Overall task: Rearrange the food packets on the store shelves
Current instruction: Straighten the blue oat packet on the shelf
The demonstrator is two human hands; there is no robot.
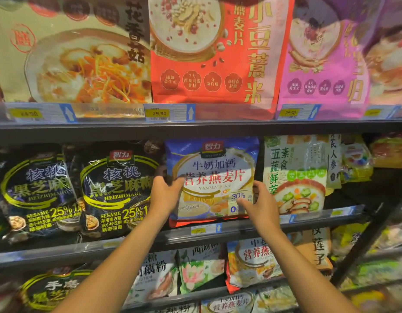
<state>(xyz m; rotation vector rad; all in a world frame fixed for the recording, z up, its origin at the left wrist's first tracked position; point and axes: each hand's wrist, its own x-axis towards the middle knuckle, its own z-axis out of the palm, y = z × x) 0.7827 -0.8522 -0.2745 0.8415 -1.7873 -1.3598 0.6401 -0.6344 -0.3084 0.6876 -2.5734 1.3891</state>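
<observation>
Head camera looks along two bare forearms that rise over a lower shelf, where a second oatmeal packet leans forward. Past it, the left hand and right hand hold the blue oatmeal packet by its two side edges. Each thumb lies flat on the printed front. The other fingers curl round the edge toward the back and are mostly hidden, so their spread cannot be told.

The packet stands upright on the middle shelf with its base just behind the shelf rail, above a yellow price tag. It sits between a black sesame packet touching its left side and a green vegetable packet just beside its right.

The step in hand looks like squaring or seating this one packet in its slot; whether it is going in or coming out cannot be told. The next move likely calls for an even push or pull with both hands. The base has to clear the rail, and the soft bag must stay vertical so it neither slumps nor drags the sesame packet.

Farther up, a red packet and a pink packet fill the top shelf.
</observation>
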